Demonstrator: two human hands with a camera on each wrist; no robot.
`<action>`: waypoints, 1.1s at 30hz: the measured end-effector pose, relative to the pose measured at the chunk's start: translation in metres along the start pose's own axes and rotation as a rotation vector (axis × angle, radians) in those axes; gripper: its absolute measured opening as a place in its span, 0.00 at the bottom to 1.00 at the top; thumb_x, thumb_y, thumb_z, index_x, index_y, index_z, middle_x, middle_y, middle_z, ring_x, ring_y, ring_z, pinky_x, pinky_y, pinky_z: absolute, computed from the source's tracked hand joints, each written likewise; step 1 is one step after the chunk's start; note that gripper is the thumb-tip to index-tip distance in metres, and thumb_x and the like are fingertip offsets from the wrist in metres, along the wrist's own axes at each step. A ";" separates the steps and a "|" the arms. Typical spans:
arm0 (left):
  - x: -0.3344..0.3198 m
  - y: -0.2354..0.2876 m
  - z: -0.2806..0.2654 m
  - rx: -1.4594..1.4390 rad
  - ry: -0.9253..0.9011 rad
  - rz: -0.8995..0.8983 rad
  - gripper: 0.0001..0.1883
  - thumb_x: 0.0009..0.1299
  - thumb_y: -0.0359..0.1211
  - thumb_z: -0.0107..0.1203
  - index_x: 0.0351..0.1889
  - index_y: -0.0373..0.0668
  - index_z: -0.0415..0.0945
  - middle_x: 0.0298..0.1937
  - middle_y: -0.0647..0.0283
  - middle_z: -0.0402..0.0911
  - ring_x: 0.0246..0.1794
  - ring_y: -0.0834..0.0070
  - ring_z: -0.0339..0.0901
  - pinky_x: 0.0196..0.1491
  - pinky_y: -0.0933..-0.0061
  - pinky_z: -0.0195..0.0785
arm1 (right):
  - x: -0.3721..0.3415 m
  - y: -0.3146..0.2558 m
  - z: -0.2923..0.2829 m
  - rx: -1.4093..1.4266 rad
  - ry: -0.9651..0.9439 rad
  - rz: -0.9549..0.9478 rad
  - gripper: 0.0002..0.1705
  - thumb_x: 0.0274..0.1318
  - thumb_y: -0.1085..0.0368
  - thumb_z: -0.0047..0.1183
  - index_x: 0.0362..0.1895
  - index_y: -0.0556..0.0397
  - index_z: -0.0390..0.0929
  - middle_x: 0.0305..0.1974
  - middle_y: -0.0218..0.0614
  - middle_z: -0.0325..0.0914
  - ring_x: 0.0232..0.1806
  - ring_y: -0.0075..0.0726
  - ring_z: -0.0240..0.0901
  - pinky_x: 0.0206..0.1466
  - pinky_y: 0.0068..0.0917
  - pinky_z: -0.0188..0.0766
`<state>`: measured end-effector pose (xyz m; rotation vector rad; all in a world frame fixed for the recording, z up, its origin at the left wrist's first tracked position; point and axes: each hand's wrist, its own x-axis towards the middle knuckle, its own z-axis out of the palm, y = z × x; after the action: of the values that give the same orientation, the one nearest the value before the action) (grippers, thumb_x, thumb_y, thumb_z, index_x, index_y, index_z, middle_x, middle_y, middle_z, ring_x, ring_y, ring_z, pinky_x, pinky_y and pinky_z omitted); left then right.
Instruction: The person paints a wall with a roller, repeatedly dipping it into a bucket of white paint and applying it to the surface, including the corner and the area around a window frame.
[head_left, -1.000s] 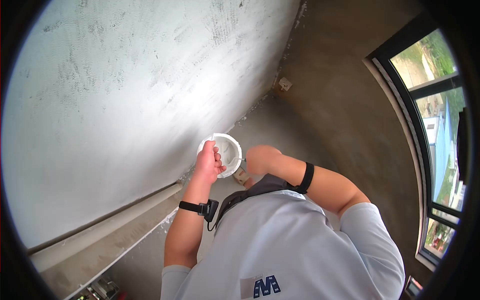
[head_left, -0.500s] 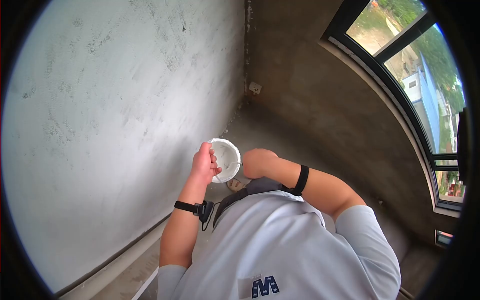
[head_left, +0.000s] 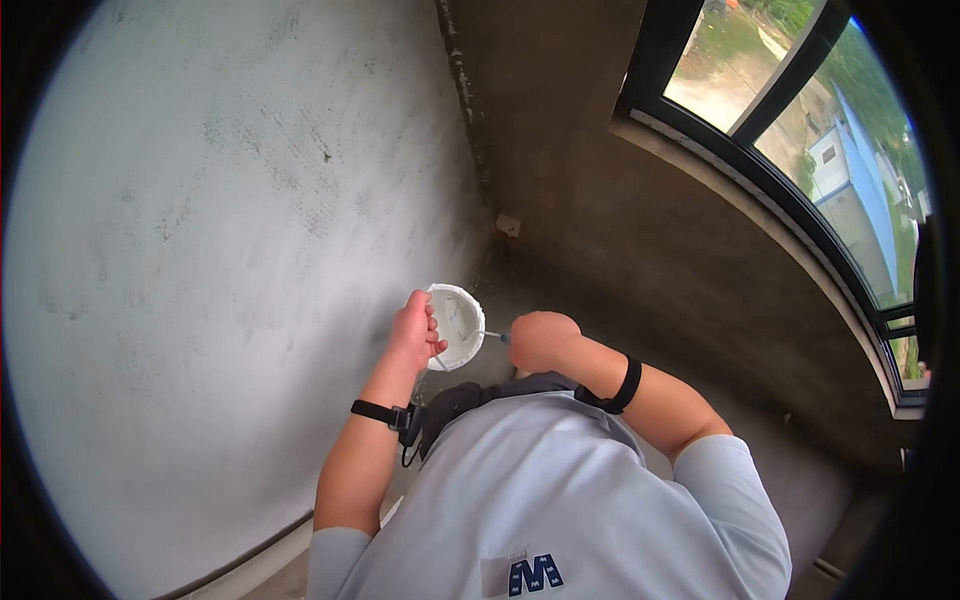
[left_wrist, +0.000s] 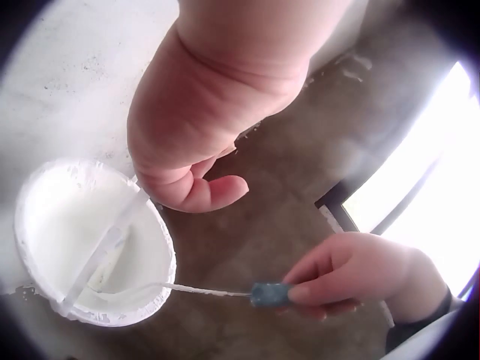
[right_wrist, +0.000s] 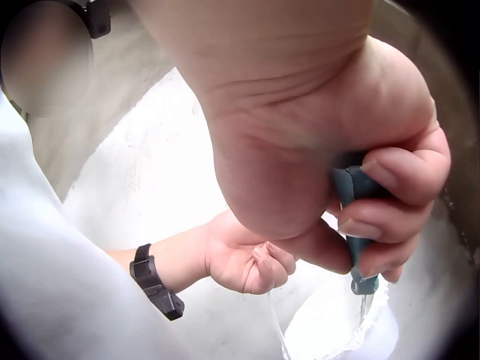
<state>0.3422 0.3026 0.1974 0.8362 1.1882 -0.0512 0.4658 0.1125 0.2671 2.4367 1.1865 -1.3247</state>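
In the head view a white bucket (head_left: 478, 312) hangs from my left hand (head_left: 415, 330), whose fingers curl round its handle. The left wrist view shows this pale strap handle (left_wrist: 96, 261) crossing the bucket's mouth, with white material inside. My right hand (head_left: 545, 340) is just right of the bucket. It grips the teal grip (left_wrist: 270, 294) of a tool, and the tool's thin, white-coated rod (left_wrist: 202, 289) reaches over the rim into the bucket. The right wrist view shows fingers wrapped round that grip (right_wrist: 360, 247); the tool's far end is unclear within the white material.
A white-coated wall (head_left: 200, 250) with dark marks rises on the left. A brown wall (head_left: 600, 200) meets it at a corner, with a small outlet box (head_left: 508, 226) low down. A black-framed window (head_left: 745, 160) is at the upper right. A pipe (head_left: 265, 560) runs along the lower left.
The head view has turned, shifting the window and the wall corner. My right hand has moved slightly right, away from the bucket, with more of the tool showing. My left hand still holds the handle.
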 end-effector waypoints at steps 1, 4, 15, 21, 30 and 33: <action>0.001 0.009 0.004 -0.021 -0.013 -0.013 0.15 0.70 0.49 0.52 0.36 0.48 0.67 0.24 0.73 0.62 0.16 0.83 0.54 0.31 0.64 0.67 | -0.005 0.004 -0.006 0.026 0.002 0.033 0.17 0.54 0.66 0.50 0.42 0.54 0.89 0.41 0.46 0.88 0.46 0.49 0.86 0.45 0.45 0.82; 0.013 0.024 0.008 -0.045 -0.075 -0.022 0.15 0.70 0.48 0.52 0.36 0.48 0.67 0.24 0.73 0.62 0.16 0.82 0.54 0.31 0.65 0.67 | -0.006 0.023 0.000 0.059 0.144 0.033 0.16 0.56 0.64 0.50 0.40 0.55 0.88 0.39 0.48 0.87 0.44 0.52 0.85 0.45 0.45 0.81; 0.025 0.069 0.003 -0.166 -0.200 -0.189 0.15 0.70 0.49 0.52 0.30 0.51 0.68 0.19 0.76 0.61 0.14 0.82 0.52 0.30 0.68 0.63 | -0.039 0.023 0.012 0.459 0.475 0.105 0.14 0.63 0.58 0.53 0.41 0.56 0.82 0.36 0.51 0.83 0.41 0.61 0.80 0.44 0.48 0.76; 0.031 0.074 0.002 -0.187 -0.268 -0.217 0.19 0.69 0.55 0.52 0.31 0.51 0.68 0.20 0.75 0.61 0.15 0.80 0.55 0.28 0.66 0.64 | -0.043 0.000 0.007 0.566 0.618 0.173 0.14 0.64 0.58 0.55 0.42 0.57 0.82 0.35 0.53 0.82 0.41 0.62 0.79 0.44 0.49 0.75; 0.028 0.090 0.000 -0.242 -0.295 -0.213 0.20 0.69 0.56 0.51 0.33 0.50 0.67 0.19 0.76 0.60 0.14 0.81 0.52 0.30 0.68 0.61 | -0.041 -0.016 0.018 0.507 0.546 0.169 0.13 0.63 0.59 0.54 0.40 0.56 0.81 0.37 0.51 0.82 0.43 0.62 0.78 0.46 0.50 0.75; 0.013 0.095 -0.003 -0.237 -0.279 -0.231 0.20 0.69 0.56 0.51 0.33 0.50 0.67 0.19 0.77 0.59 0.14 0.81 0.52 0.30 0.68 0.60 | -0.046 -0.022 0.026 0.429 0.555 0.156 0.12 0.64 0.59 0.54 0.42 0.55 0.81 0.39 0.51 0.82 0.45 0.60 0.78 0.48 0.51 0.75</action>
<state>0.3882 0.3763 0.2383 0.4633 0.9985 -0.2060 0.4192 0.0892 0.2910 3.2759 0.8247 -0.9608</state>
